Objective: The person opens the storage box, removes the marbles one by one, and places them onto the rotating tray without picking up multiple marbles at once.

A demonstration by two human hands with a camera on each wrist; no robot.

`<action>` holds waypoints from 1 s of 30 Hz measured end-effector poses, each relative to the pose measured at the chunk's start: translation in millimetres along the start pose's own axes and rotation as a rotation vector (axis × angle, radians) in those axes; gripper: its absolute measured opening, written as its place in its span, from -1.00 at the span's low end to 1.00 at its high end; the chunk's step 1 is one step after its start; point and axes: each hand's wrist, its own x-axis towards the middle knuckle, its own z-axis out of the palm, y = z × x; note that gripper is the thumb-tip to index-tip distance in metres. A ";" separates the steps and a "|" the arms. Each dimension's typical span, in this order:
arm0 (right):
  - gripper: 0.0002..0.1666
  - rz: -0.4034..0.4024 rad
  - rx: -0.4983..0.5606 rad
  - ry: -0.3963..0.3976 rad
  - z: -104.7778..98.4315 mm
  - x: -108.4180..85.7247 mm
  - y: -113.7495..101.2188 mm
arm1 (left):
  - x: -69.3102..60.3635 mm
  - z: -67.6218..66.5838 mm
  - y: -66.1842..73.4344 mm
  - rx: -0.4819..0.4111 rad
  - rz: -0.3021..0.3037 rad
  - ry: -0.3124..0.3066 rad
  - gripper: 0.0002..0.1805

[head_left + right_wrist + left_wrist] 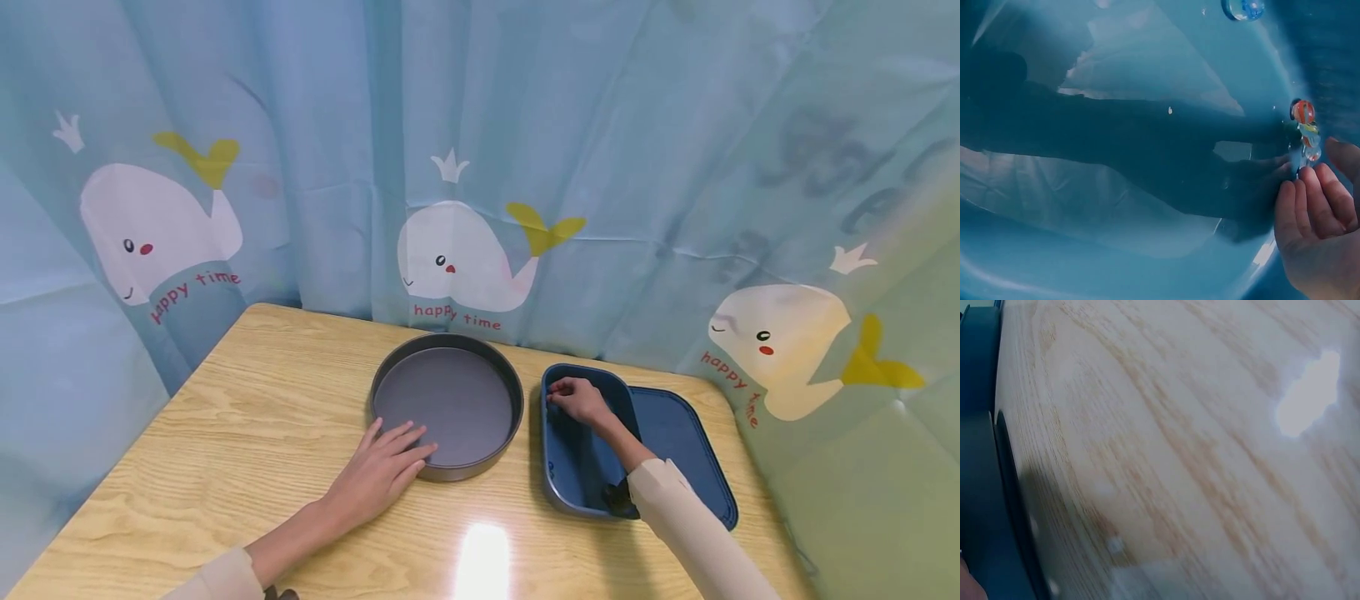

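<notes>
My left hand (386, 467) rests with spread fingers over the near left rim of a round dark grey pan (457, 400). In the left wrist view only a bit of skin shows beside the pan's wall (988, 512). My right hand (581, 400) reaches into a deep blue container (577, 454). Its fingers (1319, 200) are loosely bent beside a small cluster of colourful glass marbles (1305, 122) along the container's wall, with a gap between thumb and fingers. Another clear blue marble (1246, 9) lies farther along that wall.
A flat blue lid (682, 450) lies right of the container, partly beneath it or hidden behind it. Both stand on a wood-grain table (270, 417). A pale blue curtain (330, 167) with whale prints hangs behind and at the sides. Bright glare marks the table's front.
</notes>
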 end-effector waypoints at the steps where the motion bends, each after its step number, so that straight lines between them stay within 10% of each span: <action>1: -0.76 0.001 -0.003 0.003 0.1 0.2 0.0 | 0.2 0.2 0.0 -0.001 0.000 -0.002 -0.67; 30: -0.88 -0.017 -0.109 0.073 5.1 3.6 -5.8 | 0.5 -1.3 0.6 -0.023 -0.054 -0.055 -0.67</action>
